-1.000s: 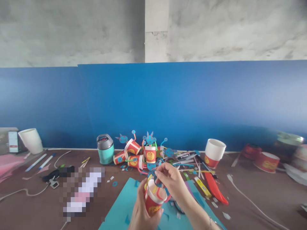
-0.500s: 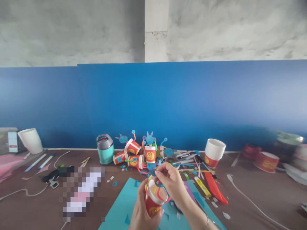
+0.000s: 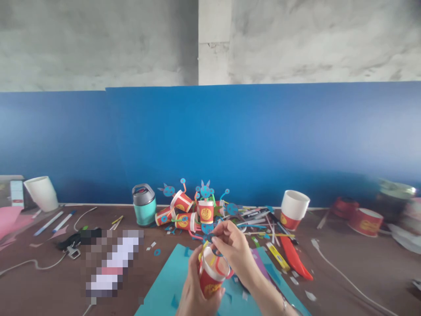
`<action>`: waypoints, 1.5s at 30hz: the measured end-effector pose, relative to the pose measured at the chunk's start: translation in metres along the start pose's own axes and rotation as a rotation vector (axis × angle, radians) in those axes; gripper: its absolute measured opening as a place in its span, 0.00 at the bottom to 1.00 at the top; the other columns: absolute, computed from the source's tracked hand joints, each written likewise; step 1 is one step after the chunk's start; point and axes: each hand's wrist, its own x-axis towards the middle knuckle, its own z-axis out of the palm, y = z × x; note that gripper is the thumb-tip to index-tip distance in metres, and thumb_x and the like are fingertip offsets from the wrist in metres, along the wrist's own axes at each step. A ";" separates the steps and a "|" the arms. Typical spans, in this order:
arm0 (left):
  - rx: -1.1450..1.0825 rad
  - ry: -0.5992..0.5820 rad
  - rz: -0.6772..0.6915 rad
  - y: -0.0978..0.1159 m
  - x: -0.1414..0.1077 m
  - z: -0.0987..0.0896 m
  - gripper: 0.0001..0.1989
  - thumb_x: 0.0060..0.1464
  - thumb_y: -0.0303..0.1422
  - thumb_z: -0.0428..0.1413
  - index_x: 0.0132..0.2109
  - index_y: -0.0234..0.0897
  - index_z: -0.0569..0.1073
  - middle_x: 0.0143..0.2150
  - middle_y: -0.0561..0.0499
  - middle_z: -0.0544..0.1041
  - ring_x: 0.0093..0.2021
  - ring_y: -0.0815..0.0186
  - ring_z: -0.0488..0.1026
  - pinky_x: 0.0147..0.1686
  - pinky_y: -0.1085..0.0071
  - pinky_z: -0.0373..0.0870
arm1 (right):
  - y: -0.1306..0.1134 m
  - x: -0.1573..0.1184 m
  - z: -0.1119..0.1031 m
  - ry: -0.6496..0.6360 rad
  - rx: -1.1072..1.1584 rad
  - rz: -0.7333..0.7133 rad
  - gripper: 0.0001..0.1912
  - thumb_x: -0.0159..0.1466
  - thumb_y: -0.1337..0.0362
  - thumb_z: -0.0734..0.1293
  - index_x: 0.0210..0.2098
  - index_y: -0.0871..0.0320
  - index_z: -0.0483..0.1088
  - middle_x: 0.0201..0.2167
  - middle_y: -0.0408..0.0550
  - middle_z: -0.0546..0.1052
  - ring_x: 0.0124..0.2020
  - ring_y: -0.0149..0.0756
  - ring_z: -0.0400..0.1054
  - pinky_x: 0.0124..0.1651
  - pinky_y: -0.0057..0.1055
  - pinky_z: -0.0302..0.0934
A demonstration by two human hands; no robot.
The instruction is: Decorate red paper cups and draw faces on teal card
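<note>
My left hand [image 3: 196,289] is wrapped round a red and white paper cup [image 3: 210,281], which is tilted with its open top towards me. Red straws show inside and beside the cup, and a yellow piece stands at its left rim. Over the rim, my right hand [image 3: 232,245] pinches a small dark blue paper piece [image 3: 210,237] between thumb and fingers. Beneath both hands lies a turquoise sheet [image 3: 164,281] with blue scraps on it. Behind them is a cluster of decorated red cups [image 3: 205,213] with blue paper faces and bent straws.
A turquoise jar [image 3: 145,211] stands behind left. To the right are stacked white cups [image 3: 294,208], a red pouch [image 3: 296,259], a yellow box [image 3: 278,256] and scattered pens and straws. Pens [image 3: 48,223], keys and a cable lie at the left; another cable [image 3: 342,272] is at the right.
My right hand has shifted very slightly at the cup's rim, still pinching the blue piece. The cup and my left hand stay almost where they were.
</note>
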 end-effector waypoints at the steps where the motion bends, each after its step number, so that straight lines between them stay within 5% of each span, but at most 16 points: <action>1: -0.002 0.001 -0.002 0.000 0.000 0.000 0.40 0.39 0.22 0.54 0.61 0.37 0.50 0.60 0.35 0.64 0.59 0.51 0.64 0.55 0.58 0.64 | 0.000 0.000 0.000 -0.001 -0.009 -0.004 0.09 0.53 0.63 0.68 0.29 0.56 0.62 0.22 0.39 0.70 0.22 0.31 0.67 0.25 0.27 0.60; 19: 0.004 -0.014 0.058 -0.003 -0.004 0.002 0.42 0.37 0.21 0.54 0.61 0.36 0.52 0.59 0.35 0.65 0.59 0.49 0.64 0.56 0.58 0.63 | -0.001 -0.005 0.003 0.085 -0.029 -0.102 0.09 0.53 0.65 0.66 0.27 0.55 0.59 0.23 0.39 0.66 0.21 0.27 0.59 0.24 0.24 0.55; 26: -0.024 0.005 0.022 -0.004 0.003 -0.003 0.39 0.41 0.25 0.55 0.62 0.36 0.51 0.60 0.36 0.64 0.59 0.51 0.64 0.54 0.59 0.65 | 0.000 -0.009 -0.001 0.022 -0.245 -0.083 0.11 0.60 0.63 0.61 0.43 0.56 0.66 0.42 0.52 0.77 0.24 0.32 0.69 0.32 0.30 0.64; 30: -0.077 0.043 0.011 -0.002 0.008 -0.004 0.38 0.44 0.29 0.55 0.62 0.35 0.50 0.61 0.35 0.62 0.59 0.51 0.63 0.53 0.59 0.67 | -0.011 -0.016 -0.002 -0.012 -0.350 -0.134 0.16 0.63 0.62 0.59 0.50 0.54 0.66 0.31 0.46 0.77 0.26 0.35 0.70 0.30 0.28 0.62; 33: -0.170 0.092 -0.010 0.003 0.014 -0.005 0.40 0.46 0.32 0.57 0.63 0.36 0.49 0.62 0.36 0.61 0.59 0.52 0.63 0.53 0.62 0.67 | -0.020 -0.016 -0.006 0.065 -0.394 -0.200 0.17 0.62 0.61 0.60 0.50 0.55 0.66 0.23 0.42 0.72 0.24 0.35 0.67 0.27 0.27 0.59; 39: -0.354 0.186 -0.192 0.011 0.030 -0.013 0.40 0.45 0.37 0.61 0.62 0.40 0.51 0.56 0.40 0.68 0.51 0.54 0.71 0.45 0.65 0.72 | -0.008 -0.004 -0.021 0.358 -0.342 -0.286 0.08 0.60 0.63 0.62 0.39 0.56 0.64 0.36 0.50 0.72 0.35 0.38 0.67 0.32 0.30 0.61; 41: -0.403 0.224 -0.217 0.012 0.034 -0.015 0.40 0.44 0.38 0.62 0.60 0.39 0.52 0.56 0.40 0.68 0.51 0.55 0.71 0.46 0.65 0.71 | 0.009 -0.005 -0.022 0.331 -0.295 -0.212 0.10 0.59 0.64 0.63 0.40 0.56 0.63 0.38 0.51 0.72 0.37 0.39 0.67 0.34 0.31 0.63; 45: -0.438 0.240 -0.256 0.016 0.038 -0.010 0.41 0.41 0.38 0.64 0.59 0.37 0.53 0.55 0.38 0.69 0.51 0.52 0.72 0.44 0.62 0.72 | 0.047 -0.018 -0.011 -0.020 -0.118 -0.038 0.28 0.50 0.66 0.70 0.50 0.56 0.62 0.44 0.53 0.73 0.42 0.42 0.69 0.40 0.35 0.65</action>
